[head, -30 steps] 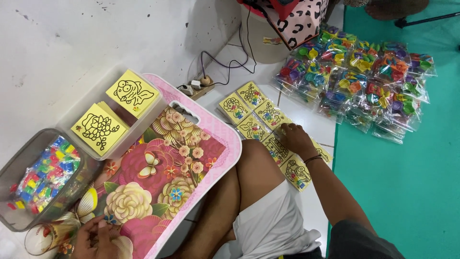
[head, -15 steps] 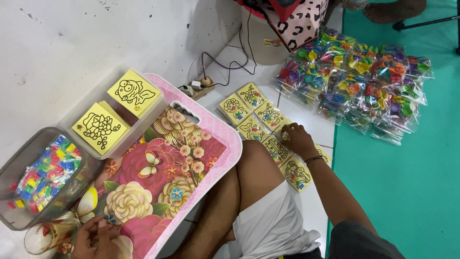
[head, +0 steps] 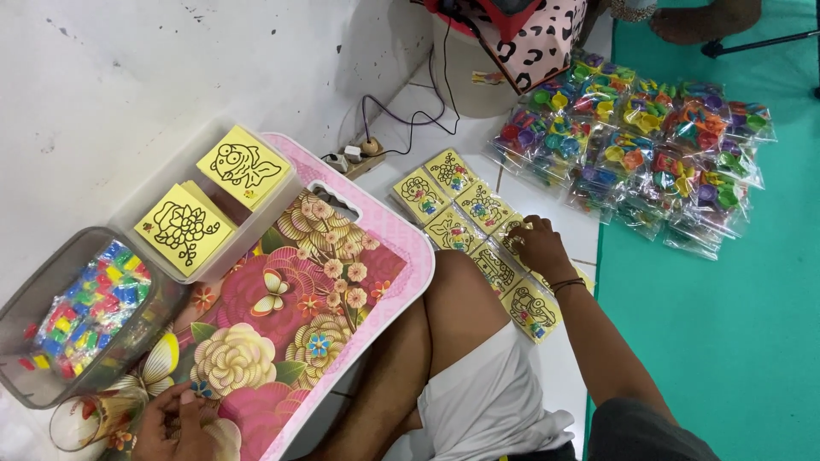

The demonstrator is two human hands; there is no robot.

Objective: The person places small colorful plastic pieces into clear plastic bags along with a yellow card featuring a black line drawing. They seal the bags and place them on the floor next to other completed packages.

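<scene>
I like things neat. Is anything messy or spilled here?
Nothing is spilled. The yellow picture cards under the right hand lie in crooked, overlapping rows on the floor, and the toy bags sit in a loose heap.

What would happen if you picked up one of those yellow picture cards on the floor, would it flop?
The yellow picture cards look thin and flat, so one would probably feel very light and bend a little. They overlap in a row under the right hand, so a push would likely slide several together. Lying flat on the smooth white floor, an edge may be fiddly to lift.
</scene>
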